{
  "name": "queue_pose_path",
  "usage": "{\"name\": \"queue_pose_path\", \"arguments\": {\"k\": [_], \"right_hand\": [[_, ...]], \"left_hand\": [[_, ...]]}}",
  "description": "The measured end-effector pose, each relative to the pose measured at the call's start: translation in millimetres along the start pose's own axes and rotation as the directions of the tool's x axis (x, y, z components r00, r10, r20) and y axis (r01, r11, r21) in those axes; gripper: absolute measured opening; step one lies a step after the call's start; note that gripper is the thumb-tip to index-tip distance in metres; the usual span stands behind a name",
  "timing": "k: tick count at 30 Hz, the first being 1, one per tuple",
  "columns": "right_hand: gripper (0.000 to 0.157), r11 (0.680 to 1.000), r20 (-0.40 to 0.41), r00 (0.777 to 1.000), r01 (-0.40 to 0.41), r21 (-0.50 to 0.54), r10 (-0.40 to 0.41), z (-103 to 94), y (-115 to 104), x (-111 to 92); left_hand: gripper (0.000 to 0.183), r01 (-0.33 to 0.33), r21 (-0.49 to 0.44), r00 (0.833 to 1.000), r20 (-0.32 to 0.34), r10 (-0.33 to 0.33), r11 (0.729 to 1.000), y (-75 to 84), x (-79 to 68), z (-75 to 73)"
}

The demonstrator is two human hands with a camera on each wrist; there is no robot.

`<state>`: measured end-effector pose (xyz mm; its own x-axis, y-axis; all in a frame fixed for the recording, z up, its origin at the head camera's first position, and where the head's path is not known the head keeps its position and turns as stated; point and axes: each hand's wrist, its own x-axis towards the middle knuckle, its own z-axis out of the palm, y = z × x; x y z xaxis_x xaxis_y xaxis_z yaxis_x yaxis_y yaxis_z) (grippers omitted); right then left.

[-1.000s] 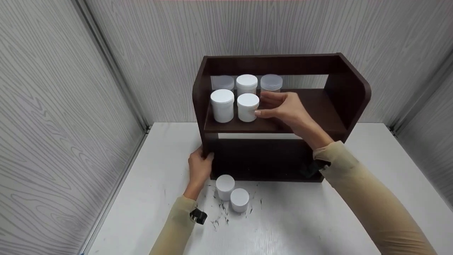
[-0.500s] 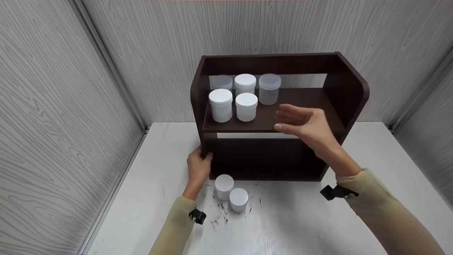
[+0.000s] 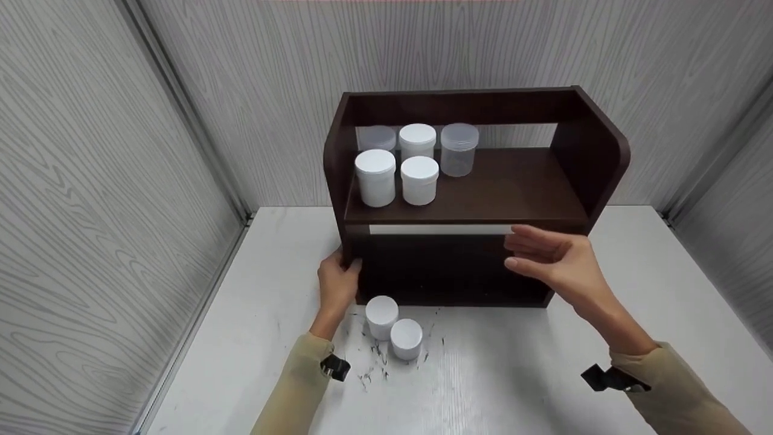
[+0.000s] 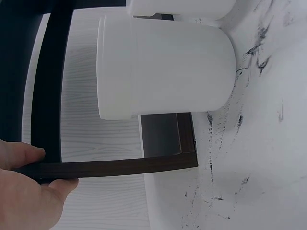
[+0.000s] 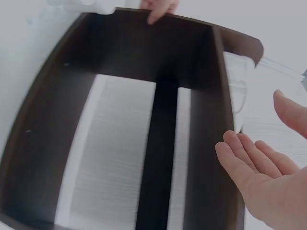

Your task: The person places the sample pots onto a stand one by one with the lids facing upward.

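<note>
The brown shelf [image 3: 513, 187] is standing upright, its left side panel being pinched between the thumb and fingers of the left hand [image 3: 338, 282]. The right hand [image 3: 561, 266] is hovering before the lower compartment, holding nothing: its fingers are lying close together, the thumb spreading away.

Above and left of the right fingers, a tall white jar [image 3: 377, 181] and a short white jar [image 3: 419, 182] are standing near the upper board's front edge. A clear jar [image 3: 459, 154] and two partly hidden jars are forming the back row.

Nearer the person than the left fingers, and to their right, a small jar [image 3: 381, 318] and a second small jar [image 3: 406, 339] are standing close together on the white surface [image 3: 483, 386]; contact between them cannot be confirmed.

Assessed risks: if the left fingers were tugging the panel, the shelf could be jolting and tipping the front jars over the edge. Right fingers going for either small jar could be toppling its neighbour, the spacing being so tight.
</note>
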<state>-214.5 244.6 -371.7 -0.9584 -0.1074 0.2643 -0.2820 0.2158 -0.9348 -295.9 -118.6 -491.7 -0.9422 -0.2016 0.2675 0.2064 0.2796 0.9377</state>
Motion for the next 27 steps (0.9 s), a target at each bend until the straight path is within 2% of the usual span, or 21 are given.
{"name": "queue_pose_path", "arguments": {"k": [7, 15, 27], "right_hand": [[0.060, 0.996, 0.027, 0.998, -0.062, -0.066, 0.064, -5.0, 29.1, -17.0], [0.058, 0.993, 0.063, 0.993, -0.099, -0.063, 0.103, -2.2, 59.2, -32.6], [0.056, 0.984, 0.127, 0.978, -0.156, -0.091, 0.167, 24.1, 96.4, -52.6]], "left_hand": [[0.033, 0.012, -0.020, 1.000, 0.027, -0.012, 1.000, -0.4, 0.3, -0.6], [0.030, 0.012, -0.009, 1.000, 0.009, -0.012, 1.000, -0.4, 0.9, 0.2], [0.029, 0.001, 0.011, 1.000, -0.006, -0.001, 1.000, -0.1, 0.1, 1.2]]}}
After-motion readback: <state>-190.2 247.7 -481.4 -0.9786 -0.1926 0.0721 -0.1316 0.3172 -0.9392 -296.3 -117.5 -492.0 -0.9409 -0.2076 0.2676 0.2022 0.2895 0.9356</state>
